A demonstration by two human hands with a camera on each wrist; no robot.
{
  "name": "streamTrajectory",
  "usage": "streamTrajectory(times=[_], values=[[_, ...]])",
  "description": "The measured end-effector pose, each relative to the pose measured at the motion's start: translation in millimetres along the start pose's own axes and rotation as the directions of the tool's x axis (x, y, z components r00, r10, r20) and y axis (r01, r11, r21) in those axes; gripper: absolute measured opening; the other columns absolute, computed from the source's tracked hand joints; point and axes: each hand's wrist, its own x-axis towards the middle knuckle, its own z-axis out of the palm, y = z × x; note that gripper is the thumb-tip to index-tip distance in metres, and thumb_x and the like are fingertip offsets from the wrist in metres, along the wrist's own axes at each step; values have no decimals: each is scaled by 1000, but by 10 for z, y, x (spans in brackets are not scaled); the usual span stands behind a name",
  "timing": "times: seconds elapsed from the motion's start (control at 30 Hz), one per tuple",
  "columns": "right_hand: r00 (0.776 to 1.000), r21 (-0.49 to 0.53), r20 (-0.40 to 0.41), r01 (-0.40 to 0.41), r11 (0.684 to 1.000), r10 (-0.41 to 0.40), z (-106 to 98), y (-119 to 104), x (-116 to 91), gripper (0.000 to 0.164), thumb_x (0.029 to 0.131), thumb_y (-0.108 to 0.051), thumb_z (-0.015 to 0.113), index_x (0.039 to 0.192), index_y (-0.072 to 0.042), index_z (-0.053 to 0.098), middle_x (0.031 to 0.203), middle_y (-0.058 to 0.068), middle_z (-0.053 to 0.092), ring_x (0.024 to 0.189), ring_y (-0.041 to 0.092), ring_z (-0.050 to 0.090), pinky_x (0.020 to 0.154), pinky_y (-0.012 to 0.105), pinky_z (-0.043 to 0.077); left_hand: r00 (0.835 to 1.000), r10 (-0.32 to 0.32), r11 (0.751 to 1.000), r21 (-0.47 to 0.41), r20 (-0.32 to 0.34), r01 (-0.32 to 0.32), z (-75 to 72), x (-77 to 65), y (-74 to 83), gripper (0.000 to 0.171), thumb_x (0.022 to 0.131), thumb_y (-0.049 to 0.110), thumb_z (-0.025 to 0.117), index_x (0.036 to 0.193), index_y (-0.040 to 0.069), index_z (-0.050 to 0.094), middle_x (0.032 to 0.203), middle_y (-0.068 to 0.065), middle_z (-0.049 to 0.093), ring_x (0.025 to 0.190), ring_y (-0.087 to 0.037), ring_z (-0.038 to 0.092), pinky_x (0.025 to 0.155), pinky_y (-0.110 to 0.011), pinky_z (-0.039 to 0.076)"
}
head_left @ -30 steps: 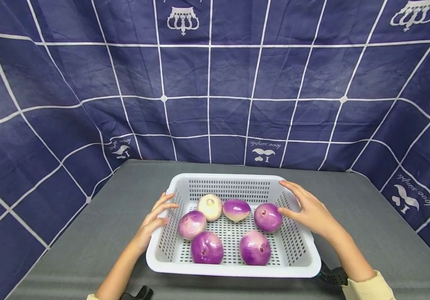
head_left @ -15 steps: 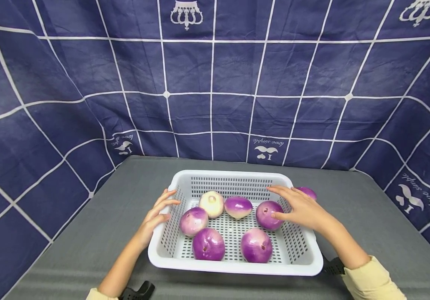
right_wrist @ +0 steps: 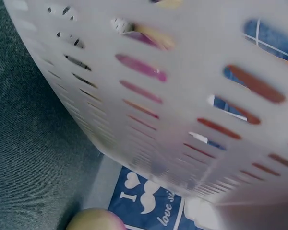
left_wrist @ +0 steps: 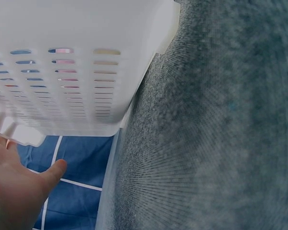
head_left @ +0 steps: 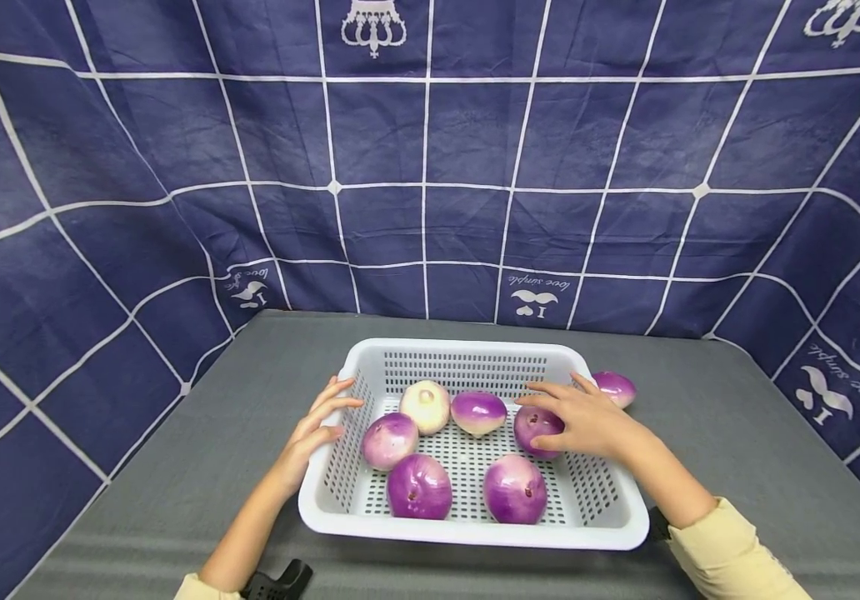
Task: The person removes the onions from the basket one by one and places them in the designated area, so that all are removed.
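In the head view a white slotted plastic basket (head_left: pixel 471 533) holds several purple-and-white onions. My left hand (head_left: pixel 308 437) lies at its left rim, fingers spread over the edge; in the left wrist view the left hand's thumb (left_wrist: pixel 53 173) stands clear of the basket wall. My right hand (head_left: pixel 583 418) reaches over the right rim. Its fingers and thumb extend over a purple onion (head_left: pixel 527 423) at the basket's right side, partly hiding it; contact is unclear. Another onion (head_left: pixel 616 388) lies outside, behind the right hand. The basket wall dominates the right wrist view.
Inside the basket are a pale onion (head_left: pixel 425 407), an onion (head_left: pixel 478 412) at the back middle, and others nearer the front. Grey cloth (head_left: pixel 197 467) covers the table. A blue checked curtain (head_left: pixel 460 142) closes off the back and sides.
My right hand has moved left from the right rim, farther over the right-hand onion. The onion outside the basket has come into view behind it. My left hand stays at the left rim.
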Motion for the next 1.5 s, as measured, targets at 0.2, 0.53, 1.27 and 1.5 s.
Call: streamTrajectory(times=[0.2, 0.53, 1.27, 1.5], values=[[999, -89, 36, 22, 996, -19, 1, -20, 19, 52, 74, -46, 64, 122, -29, 55, 132, 5, 51, 123, 26, 47, 107, 56, 16, 1000, 8, 1000, 4, 0, -8, 2, 9, -10, 38, 78, 3, 41, 112, -4, 55, 144, -12, 30, 138, 0, 3, 103, -63, -9], [994, -167, 102, 55, 984, -38, 16, -35, 6, 52, 69, -45, 68, 117, -31, 57, 131, 5, 52, 113, 26, 56, 105, 56, 19, 1000, 15, 1000, 7, 3, -15, 4, 4, -12, 38, 78, 3, 41, 112, -12, 51, 143, -9, 31, 138, 1, 4, 102, -63, -9], [997, 39, -43, 70, 997, -68, -52, -18, -46, 51, 70, -33, 72, 118, -27, 57, 132, 7, 51, 119, 32, 49, 92, 52, 40, 1000, 4, 1000, 8, -5, -4, 8, 1, -10, 38, 78, 3, 42, 112, -5, 55, 143, -10, 31, 138, -1, 4, 103, -63, -9], [990, 154, -116, 99, 983, -82, -124, -34, -137, 53, 71, -25, 74, 120, -26, 56, 136, 9, 45, 124, 29, 43, 93, 48, 43, 1000, 7, 1000, 11, -7, -7, 6, 1, -6, 38, 78, 3, 42, 112, -7, 54, 143, -12, 30, 140, -6, 3, 103, -63, -9]])
